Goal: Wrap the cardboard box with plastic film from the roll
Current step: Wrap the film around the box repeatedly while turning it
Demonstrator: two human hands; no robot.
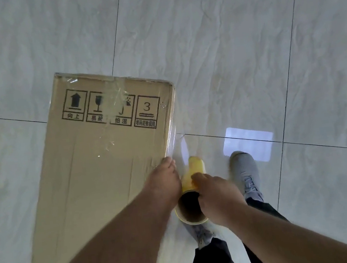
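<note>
bright daylight; window glare on glossy floor (pixel 248 143); hands motion-blurred.

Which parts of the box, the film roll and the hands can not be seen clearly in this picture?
- Cardboard box, head view: near end cut off by the bottom edge and covered by the left forearm.
- Roll: its sides are hidden by both hands; motion blur on top.
- Left hand: fingertips blurred at the box edge, so contact is unclear.
- Right hand: fingers hidden around the roll.
- Plastic film: transparent, its extent unclear.

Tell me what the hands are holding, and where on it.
Right hand grips the film roll around its yellow body, near the open core end. Left hand lies against the roll and the box edge; its grip is unclear.
</note>
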